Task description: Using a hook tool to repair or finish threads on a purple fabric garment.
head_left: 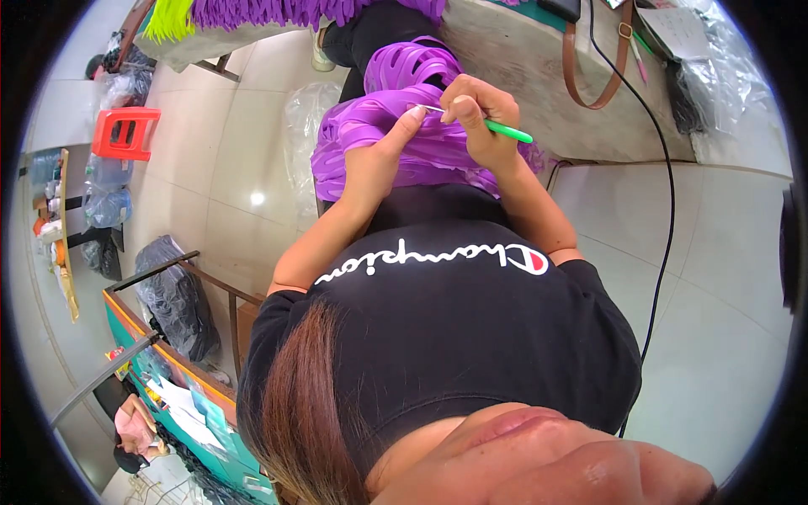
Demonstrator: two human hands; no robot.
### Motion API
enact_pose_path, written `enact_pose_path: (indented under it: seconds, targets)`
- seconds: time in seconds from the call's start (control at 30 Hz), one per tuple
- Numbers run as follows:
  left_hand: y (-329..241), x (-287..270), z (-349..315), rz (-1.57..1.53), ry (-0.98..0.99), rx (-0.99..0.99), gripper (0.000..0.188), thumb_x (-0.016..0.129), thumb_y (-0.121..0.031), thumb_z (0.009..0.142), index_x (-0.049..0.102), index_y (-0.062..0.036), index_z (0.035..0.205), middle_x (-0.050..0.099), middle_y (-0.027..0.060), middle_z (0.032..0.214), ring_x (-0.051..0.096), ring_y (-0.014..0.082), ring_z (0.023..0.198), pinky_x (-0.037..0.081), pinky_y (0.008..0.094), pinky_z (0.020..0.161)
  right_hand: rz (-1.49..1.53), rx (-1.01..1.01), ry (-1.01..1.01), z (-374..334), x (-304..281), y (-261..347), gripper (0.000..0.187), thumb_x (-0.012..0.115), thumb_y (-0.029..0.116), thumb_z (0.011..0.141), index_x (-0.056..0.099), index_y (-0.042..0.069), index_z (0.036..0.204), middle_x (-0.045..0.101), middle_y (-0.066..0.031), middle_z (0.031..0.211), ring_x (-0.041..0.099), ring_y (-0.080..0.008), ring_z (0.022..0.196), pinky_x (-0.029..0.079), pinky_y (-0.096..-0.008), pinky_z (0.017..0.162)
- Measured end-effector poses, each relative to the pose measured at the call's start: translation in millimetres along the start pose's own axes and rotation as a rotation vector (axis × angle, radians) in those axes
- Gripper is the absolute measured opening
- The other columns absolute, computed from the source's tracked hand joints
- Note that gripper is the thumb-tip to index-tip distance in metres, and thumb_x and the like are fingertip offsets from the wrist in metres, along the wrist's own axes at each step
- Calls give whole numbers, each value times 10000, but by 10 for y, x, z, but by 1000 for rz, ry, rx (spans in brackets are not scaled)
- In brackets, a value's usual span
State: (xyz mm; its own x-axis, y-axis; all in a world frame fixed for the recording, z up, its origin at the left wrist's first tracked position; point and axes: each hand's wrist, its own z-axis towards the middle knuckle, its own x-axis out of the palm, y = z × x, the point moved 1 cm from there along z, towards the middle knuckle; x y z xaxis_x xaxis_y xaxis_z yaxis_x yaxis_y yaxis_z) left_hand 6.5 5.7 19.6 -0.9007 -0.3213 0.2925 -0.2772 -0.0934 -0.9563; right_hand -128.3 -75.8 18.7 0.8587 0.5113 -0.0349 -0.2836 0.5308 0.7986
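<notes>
A mass of glossy purple rubbery loops and strips [442, 164] lies heaped over my lap and knees. My left hand [380, 162] grips part of these strips, with the thumb pressed on top near the tool's tip. In my right hand [483, 118] is a slim tool with a bright green handle [510, 131] and a thin metal shaft. The shaft points left toward my left thumb, and its tip meets the purple strips there. The exact shape of the tip is too small to tell.
Ahead stands a grey-sided table [623, 126] with purple fringe [252, 10], yellow-green fringe [171, 21] and a brown strap [581, 88]. A black cable [671, 194] hangs at the right. Left are a red stool [126, 133], clear plastic [307, 114] and a green-topped desk [227, 446]; another person [135, 429] is beyond.
</notes>
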Motion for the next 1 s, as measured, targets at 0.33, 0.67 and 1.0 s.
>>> enact_pose_path:
  seconds: [0.33,0.67,1.0]
  targets:
    - [-14,-42,-17,43,-18,29,190,658,-99,859,661,15,1011,665,45,946,613,112,861,475,251,790,-584,-135,61,42,26,-35,316,549,180,933,549,-25,693,551,-95,638,499,-142,583,399,-297,542]
    - [-46,-10,-31,-37,-57,-36,205,669,-121,856,657,12,1011,658,53,968,616,130,888,476,264,818,-18,122,-288,-11,-117,-37,454,419,351,1003,525,18,715,636,-119,748,602,-174,696,473,-296,667]
    - [222,-37,219,453,96,232,147,637,-55,807,644,-15,948,638,55,852,592,125,806,462,283,745,236,181,-137,13,1,-79,375,654,-37,829,339,97,675,587,-70,838,521,-101,753,436,-224,675]
